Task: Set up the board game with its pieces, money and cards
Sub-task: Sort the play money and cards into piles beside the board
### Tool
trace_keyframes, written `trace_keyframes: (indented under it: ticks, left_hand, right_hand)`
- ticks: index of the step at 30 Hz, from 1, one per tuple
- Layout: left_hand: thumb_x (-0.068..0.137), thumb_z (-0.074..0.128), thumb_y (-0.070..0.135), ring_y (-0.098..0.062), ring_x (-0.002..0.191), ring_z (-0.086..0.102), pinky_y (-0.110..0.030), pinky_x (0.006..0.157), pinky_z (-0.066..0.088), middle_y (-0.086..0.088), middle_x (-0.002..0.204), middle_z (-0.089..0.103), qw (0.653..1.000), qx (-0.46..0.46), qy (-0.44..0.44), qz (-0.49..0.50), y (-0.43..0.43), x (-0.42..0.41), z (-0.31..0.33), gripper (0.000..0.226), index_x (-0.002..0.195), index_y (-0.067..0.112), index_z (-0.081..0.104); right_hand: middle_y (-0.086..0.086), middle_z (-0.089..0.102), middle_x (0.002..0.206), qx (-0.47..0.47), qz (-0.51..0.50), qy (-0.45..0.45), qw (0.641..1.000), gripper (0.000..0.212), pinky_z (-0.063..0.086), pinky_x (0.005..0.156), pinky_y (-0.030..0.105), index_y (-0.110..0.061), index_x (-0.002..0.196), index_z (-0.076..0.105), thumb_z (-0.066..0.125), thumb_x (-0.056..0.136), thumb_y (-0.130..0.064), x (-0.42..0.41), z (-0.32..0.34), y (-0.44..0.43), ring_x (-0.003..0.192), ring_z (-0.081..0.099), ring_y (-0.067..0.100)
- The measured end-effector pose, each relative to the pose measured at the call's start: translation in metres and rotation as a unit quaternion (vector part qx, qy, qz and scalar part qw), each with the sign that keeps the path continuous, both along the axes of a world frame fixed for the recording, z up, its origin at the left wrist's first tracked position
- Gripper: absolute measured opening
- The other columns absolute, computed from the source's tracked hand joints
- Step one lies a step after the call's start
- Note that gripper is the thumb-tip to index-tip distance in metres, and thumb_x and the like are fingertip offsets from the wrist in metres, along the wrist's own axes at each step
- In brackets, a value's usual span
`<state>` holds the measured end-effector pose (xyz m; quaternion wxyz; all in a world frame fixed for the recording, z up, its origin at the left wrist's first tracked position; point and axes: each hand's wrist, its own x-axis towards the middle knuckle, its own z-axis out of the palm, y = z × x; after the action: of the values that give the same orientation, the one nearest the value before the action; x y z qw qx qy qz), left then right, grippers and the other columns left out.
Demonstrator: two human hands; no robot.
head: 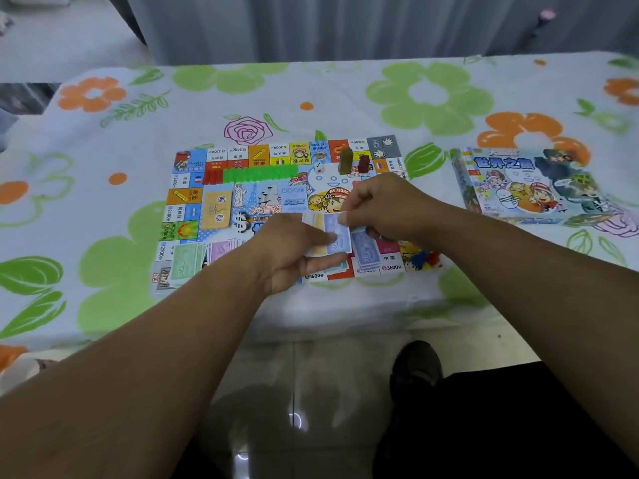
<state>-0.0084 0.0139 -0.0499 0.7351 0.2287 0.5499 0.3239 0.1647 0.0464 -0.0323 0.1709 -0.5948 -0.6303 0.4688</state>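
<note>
Game board (273,198) mid-table (345,95), box (518,184) towards the right edge; both hands over the board's near edge — left hand (294,250) grips a small stack of banknotes (330,233), right hand (387,209) pinches their far edge; green notes (186,261), pink notes (224,250) and blue notes (366,252) lie along the board's near edge; green houses (259,172) and die (320,167) by its far edge — pawns (422,259) at its near-right corner.

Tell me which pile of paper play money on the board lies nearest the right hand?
The blue pile of paper notes, beside the right hand; the green pile and the pink pile lie farther left.
</note>
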Motion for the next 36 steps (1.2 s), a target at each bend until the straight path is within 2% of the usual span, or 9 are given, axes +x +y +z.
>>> trace_keyframes:
  ticks: [2, 8, 13, 17, 19, 22, 25, 30, 36]
  left_hand:
    - [0.089, 0.060, -0.013, -0.032, 0.090, 0.074, -0.042, 0.070, 0.063, -0.016, 0.103, 0.075, 1.000, -0.001, 0.002, 0.000, 0.000, 0.000, 0.000, 0.027, 0.110, 0.002, 0.063]
    - [0.095, 0.054, -0.004, -0.030, 0.086, 0.075, -0.040, 0.067, 0.063, -0.019, 0.096, 0.075, 0.999, -0.026, 0.030, 0.011, 0.000, -0.007, -0.001, 0.020, 0.114, -0.004, 0.060]
    - [0.092, 0.050, -0.004, -0.031, 0.089, 0.075, -0.041, 0.066, 0.062, -0.019, 0.095, 0.074, 0.999, -0.026, 0.023, 0.029, 0.001, -0.010, 0.002, 0.026, 0.116, -0.002, 0.059]
    - [0.089, 0.048, -0.005, -0.030, 0.083, 0.075, -0.040, 0.065, 0.062, -0.019, 0.092, 0.073, 0.999, -0.024, 0.018, 0.030, -0.001, -0.010, 0.005, 0.029, 0.116, -0.002, 0.060]
    - [0.090, 0.047, -0.006, -0.031, 0.084, 0.074, -0.040, 0.065, 0.062, -0.019, 0.093, 0.073, 0.999, -0.025, 0.015, 0.032, -0.001, -0.010, 0.005, 0.030, 0.116, -0.004, 0.060]
    - [0.091, 0.045, -0.009, -0.032, 0.086, 0.075, -0.040, 0.064, 0.062, -0.021, 0.095, 0.074, 0.999, -0.028, 0.012, 0.030, -0.002, -0.012, 0.006, 0.029, 0.116, -0.007, 0.060]
    - [0.093, 0.048, -0.012, -0.032, 0.091, 0.074, -0.041, 0.065, 0.062, -0.023, 0.104, 0.073, 0.999, -0.027, 0.005, 0.030, -0.004, -0.015, 0.007, 0.029, 0.119, -0.004, 0.058]
    - [0.091, 0.058, -0.011, -0.030, 0.089, 0.075, -0.035, 0.061, 0.061, -0.018, 0.113, 0.071, 0.999, -0.009, 0.008, 0.033, -0.007, -0.024, 0.007, 0.035, 0.123, 0.003, 0.061]
    - [0.088, 0.063, -0.009, -0.030, 0.091, 0.074, -0.038, 0.066, 0.062, -0.016, 0.108, 0.074, 0.999, 0.004, 0.015, 0.037, -0.012, -0.043, 0.009, 0.028, 0.115, 0.001, 0.065]
  right_hand:
    - [-0.010, 0.060, 0.047, 0.001, -0.009, -0.013, 1.000, 0.009, 0.039, 0.039, 0.015, -0.006, 0.082, 0.070, 0.077, 0.087, -0.010, 0.002, -0.001, 0.002, 0.039, 0.051, 0.001]
    - [0.001, 0.061, 0.054, -0.036, -0.037, -0.076, 0.996, 0.015, 0.039, 0.041, 0.022, 0.005, 0.089, 0.069, 0.077, 0.085, -0.007, 0.023, 0.000, 0.007, 0.045, 0.050, 0.012]
    - [0.015, 0.063, 0.074, -0.073, -0.019, -0.107, 0.991, 0.013, 0.040, 0.051, 0.029, 0.004, 0.089, 0.071, 0.079, 0.084, -0.007, 0.024, -0.005, 0.003, 0.059, 0.051, 0.022]
    - [0.019, 0.072, 0.089, -0.045, -0.028, -0.138, 0.989, 0.012, 0.055, 0.066, 0.038, 0.001, 0.088, 0.072, 0.080, 0.082, -0.006, 0.022, -0.003, 0.005, 0.078, 0.069, 0.031]
    - [0.019, 0.071, 0.094, -0.032, -0.039, -0.145, 0.988, 0.015, 0.058, 0.073, 0.041, 0.003, 0.094, 0.071, 0.079, 0.082, -0.002, 0.021, -0.002, 0.006, 0.085, 0.070, 0.031]
    - [0.016, 0.071, 0.087, -0.016, -0.038, -0.121, 0.992, 0.015, 0.053, 0.059, 0.034, 0.008, 0.098, 0.069, 0.073, 0.084, 0.003, 0.015, 0.000, 0.008, 0.068, 0.065, 0.022]
    - [0.009, 0.070, 0.078, -0.013, -0.023, -0.070, 0.997, 0.006, 0.041, 0.042, 0.023, 0.001, 0.091, 0.072, 0.072, 0.087, -0.004, 0.004, 0.003, 0.008, 0.049, 0.050, 0.013]
    - [0.009, 0.074, 0.085, -0.026, 0.019, 0.003, 0.999, 0.019, 0.039, 0.041, 0.022, -0.007, 0.090, 0.071, 0.075, 0.089, -0.025, -0.018, 0.002, 0.006, 0.047, 0.054, 0.009]
    - [-0.006, 0.061, 0.049, -0.017, 0.019, 0.019, 0.999, 0.007, 0.039, 0.039, 0.020, -0.007, 0.087, 0.071, 0.077, 0.087, -0.011, -0.044, -0.001, 0.006, 0.042, 0.054, 0.007]
